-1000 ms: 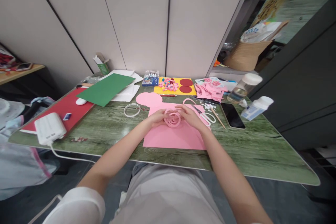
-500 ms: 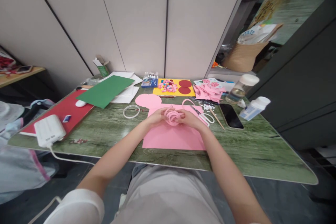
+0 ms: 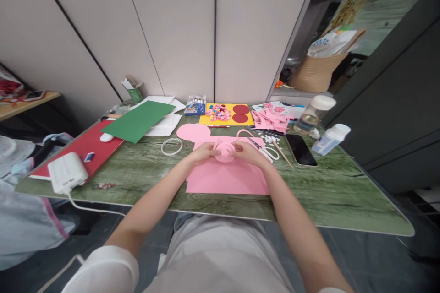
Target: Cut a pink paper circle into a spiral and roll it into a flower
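A pink paper spiral (image 3: 225, 152), coiled like a rose, is held between my two hands above a sheet of pink paper (image 3: 227, 178). My left hand (image 3: 205, 152) pinches its left edge with thumb and fingers. On the opposite edge, my right hand (image 3: 244, 151) grips it the same way. White-handled scissors (image 3: 270, 153) lie just right of my right hand, partly on the pink sheet. Beyond my left hand are pink paper circles (image 3: 193, 132). A white ring (image 3: 172, 146) rests on the table to the left.
Farther back, a yellow sheet (image 3: 225, 122) bears small pompoms and dark red circles. Pink scraps (image 3: 271, 121), a phone (image 3: 301, 150), a bottle (image 3: 314, 114) and a white jar (image 3: 332, 139) stand right. Green paper (image 3: 139, 121) and a white power bank (image 3: 68, 172) are left.
The paper spiral's loose loops look tighter and flatter now, and its face is turned more toward me. Both hands have shifted to its sides. The view has moved slightly.
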Demonstrator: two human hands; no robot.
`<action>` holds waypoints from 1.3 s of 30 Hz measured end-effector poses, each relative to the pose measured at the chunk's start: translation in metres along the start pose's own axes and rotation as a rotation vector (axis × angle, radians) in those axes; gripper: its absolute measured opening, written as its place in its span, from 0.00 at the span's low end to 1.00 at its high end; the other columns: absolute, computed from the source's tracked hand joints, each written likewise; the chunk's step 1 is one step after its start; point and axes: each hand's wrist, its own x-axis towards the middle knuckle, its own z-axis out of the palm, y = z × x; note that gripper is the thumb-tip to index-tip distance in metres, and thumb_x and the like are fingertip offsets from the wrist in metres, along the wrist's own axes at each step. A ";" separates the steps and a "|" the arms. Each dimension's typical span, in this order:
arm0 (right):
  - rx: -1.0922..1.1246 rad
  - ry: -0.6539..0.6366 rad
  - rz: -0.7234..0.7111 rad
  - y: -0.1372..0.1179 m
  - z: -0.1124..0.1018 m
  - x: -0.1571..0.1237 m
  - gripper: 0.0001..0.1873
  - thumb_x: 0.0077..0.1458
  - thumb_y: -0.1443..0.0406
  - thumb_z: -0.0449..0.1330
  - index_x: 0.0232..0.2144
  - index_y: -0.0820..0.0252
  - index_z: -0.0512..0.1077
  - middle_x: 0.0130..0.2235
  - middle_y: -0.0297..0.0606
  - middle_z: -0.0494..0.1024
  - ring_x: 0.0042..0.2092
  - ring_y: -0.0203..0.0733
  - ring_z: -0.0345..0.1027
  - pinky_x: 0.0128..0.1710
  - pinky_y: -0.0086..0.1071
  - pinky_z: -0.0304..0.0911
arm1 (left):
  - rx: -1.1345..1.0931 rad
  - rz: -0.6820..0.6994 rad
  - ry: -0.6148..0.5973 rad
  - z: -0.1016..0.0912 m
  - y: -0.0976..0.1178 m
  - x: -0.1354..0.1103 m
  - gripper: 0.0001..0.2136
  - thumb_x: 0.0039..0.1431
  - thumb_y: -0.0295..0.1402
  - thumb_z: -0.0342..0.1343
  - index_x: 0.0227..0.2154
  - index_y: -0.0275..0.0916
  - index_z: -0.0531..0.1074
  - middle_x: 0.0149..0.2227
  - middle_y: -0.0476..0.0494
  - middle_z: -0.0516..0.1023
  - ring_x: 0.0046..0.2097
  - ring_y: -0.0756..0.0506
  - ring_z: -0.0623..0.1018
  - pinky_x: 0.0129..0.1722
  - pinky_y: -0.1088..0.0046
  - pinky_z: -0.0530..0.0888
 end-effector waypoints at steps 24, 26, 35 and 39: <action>-0.633 0.152 -0.013 0.009 0.007 0.000 0.19 0.51 0.75 0.49 0.43 0.63 0.73 0.45 0.50 0.75 0.50 0.48 0.64 0.53 0.40 0.52 | 0.179 -0.094 -0.122 -0.025 0.021 -0.017 0.12 0.44 0.33 0.63 0.32 0.33 0.75 0.31 0.44 0.77 0.31 0.51 0.73 0.32 0.77 0.70; -0.652 0.152 -0.006 0.009 0.006 -0.001 0.16 0.49 0.73 0.53 0.40 0.63 0.74 0.43 0.49 0.76 0.49 0.49 0.64 0.52 0.40 0.52 | 0.155 -0.095 -0.106 -0.026 0.020 -0.017 0.12 0.44 0.32 0.63 0.33 0.32 0.75 0.31 0.44 0.77 0.31 0.51 0.74 0.32 0.77 0.71; -0.615 0.291 0.091 0.013 -0.009 0.001 0.18 0.59 0.60 0.47 0.43 0.64 0.70 0.41 0.48 0.75 0.43 0.44 0.67 0.43 0.35 0.57 | 0.054 -0.117 -0.050 -0.027 0.021 -0.017 0.12 0.42 0.29 0.64 0.33 0.32 0.75 0.31 0.43 0.78 0.32 0.50 0.75 0.33 0.76 0.72; -0.562 0.281 0.135 0.021 -0.009 -0.002 0.15 0.54 0.58 0.54 0.38 0.62 0.71 0.33 0.45 0.77 0.35 0.44 0.69 0.36 0.33 0.58 | -0.001 -0.139 0.023 -0.029 0.016 -0.012 0.12 0.41 0.27 0.64 0.32 0.30 0.75 0.30 0.42 0.78 0.32 0.49 0.76 0.34 0.76 0.72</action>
